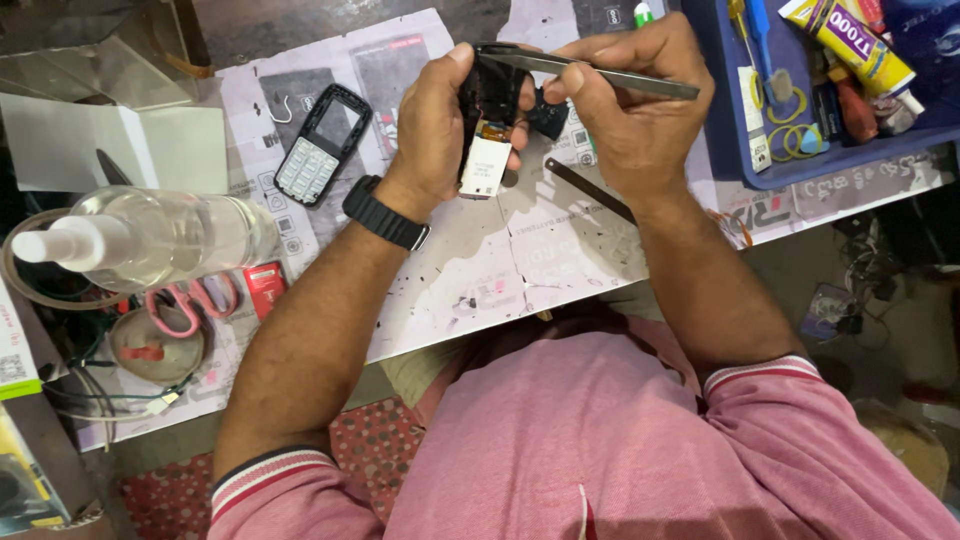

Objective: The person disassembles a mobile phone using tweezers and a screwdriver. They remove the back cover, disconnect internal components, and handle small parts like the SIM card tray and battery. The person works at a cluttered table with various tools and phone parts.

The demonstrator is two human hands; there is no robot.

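Note:
My left hand (432,125) grips a small opened black phone body (490,95), held upright above the paper-covered bench; a white display module (486,166) hangs from it on an orange flex strip. My right hand (632,100) pinches metal tweezers (620,77) whose tips reach the top of the phone body. A black watch sits on my left wrist. A small black part (549,116) is partly hidden behind my right hand's fingers.
A black phone front cover with grey keypad (322,145) lies to the left. A clear spray bottle (150,238), pink scissors (190,300) and cables crowd the left edge. A blue tray (735,120) with glue tubes and tools stands at right. A thin dark tool (590,190) lies on the paper.

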